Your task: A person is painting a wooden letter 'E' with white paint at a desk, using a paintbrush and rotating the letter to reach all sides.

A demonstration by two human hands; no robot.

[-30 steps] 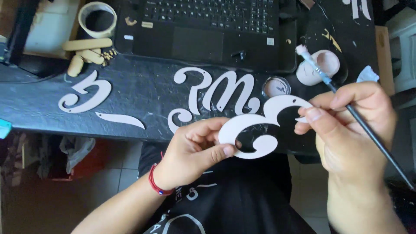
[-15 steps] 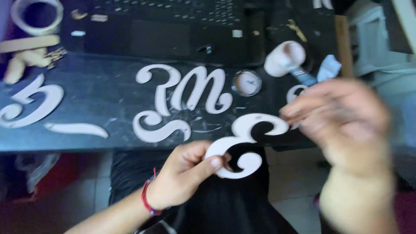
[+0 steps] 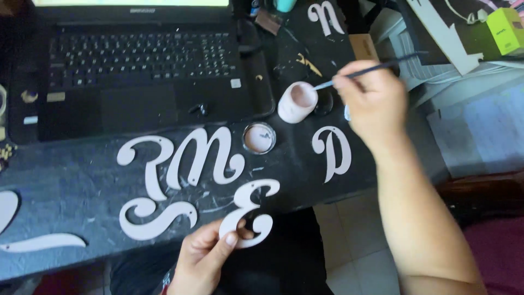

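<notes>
My left hand point(image 3: 204, 257) grips a flat cream cut-out curly letter point(image 3: 250, 212) by its lower end, holding it over the front edge of the dark table point(image 3: 71, 191). My right hand point(image 3: 371, 101) holds a thin paintbrush point(image 3: 363, 71) with its tip at the rim of a small pale pink paint pot point(image 3: 297, 101). The pot's round lid point(image 3: 258, 137) lies just left of it on the table.
A large cream cut-out of joined curly letters point(image 3: 174, 175) lies mid-table, a single letter point(image 3: 333, 153) to its right, another point(image 3: 326, 16) at the back. A black laptop point(image 3: 136, 71) fills the back left. More cream pieces point(image 3: 38, 243) lie at the left edge.
My right hand moved from the held letter up and back to the paint pot with the brush. The left hand lowered the letter slightly; the view shifted left.
</notes>
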